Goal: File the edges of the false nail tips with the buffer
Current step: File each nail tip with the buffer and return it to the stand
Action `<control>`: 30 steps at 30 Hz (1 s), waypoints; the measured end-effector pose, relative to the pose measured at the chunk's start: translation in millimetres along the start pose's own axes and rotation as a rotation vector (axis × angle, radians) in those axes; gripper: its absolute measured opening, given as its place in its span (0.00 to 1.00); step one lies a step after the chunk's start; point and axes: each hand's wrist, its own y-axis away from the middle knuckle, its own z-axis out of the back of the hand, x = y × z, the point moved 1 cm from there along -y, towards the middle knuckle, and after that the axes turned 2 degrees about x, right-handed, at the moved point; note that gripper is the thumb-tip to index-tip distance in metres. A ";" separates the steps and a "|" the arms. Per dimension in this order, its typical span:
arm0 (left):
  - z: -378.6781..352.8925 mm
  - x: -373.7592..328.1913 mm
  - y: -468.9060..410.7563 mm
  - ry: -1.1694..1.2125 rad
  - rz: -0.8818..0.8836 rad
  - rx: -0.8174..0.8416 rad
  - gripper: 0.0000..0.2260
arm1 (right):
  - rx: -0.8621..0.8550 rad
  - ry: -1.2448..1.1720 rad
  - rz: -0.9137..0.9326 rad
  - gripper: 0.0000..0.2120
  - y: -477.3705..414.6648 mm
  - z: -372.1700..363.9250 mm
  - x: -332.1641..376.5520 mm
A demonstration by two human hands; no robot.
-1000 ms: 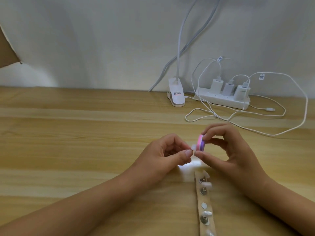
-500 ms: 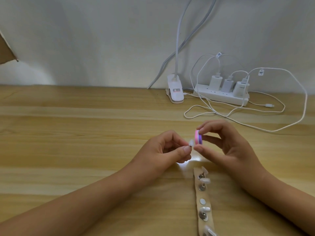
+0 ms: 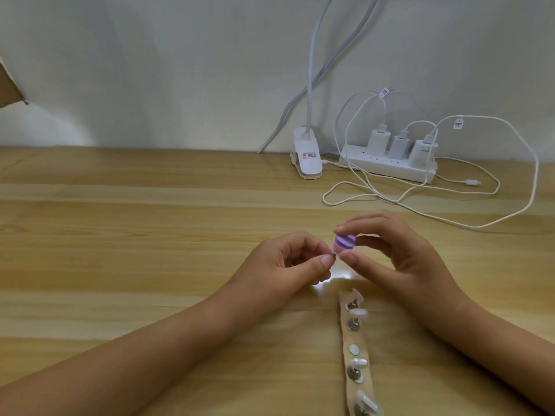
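L hand (image 3: 288, 265) pinches one nail tip (image 3: 337, 252) w/ thumb & forefinger. R hand (image 3: 399, 259) grips buffer (image 3: 345, 242) against it, mid-table. Vs 1 s ago the buffer has rolled: purple face up, pink edge gone, so prob. mid filing stroke. Holder strip (image 3: 357, 340) w/ other tips (image 3: 359, 313) lies just nearer.

Light wooden desk (image 3: 120, 235), grain running left to right. Along its far edge, right of centre, stood a white clip-lamp clamp (image 3: 307, 162) and just to its right a white power strip (image 3: 387, 168) carrying three chargers, with white cables (image 3: 480, 227) looped loosely over the far right corner. Near the front edge, right of centre, lay a tan strip (image 3: 362, 339) running front to back, bearing metal studs with pale nail tips (image 3: 359, 313) on several and one bare disc (image 3: 354, 350).
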 end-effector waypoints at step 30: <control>0.2 -2.2 -0.2 0.072 0.014 -0.018 0.04 | 0.010 0.080 0.049 0.14 2.7 -5.7 -1.0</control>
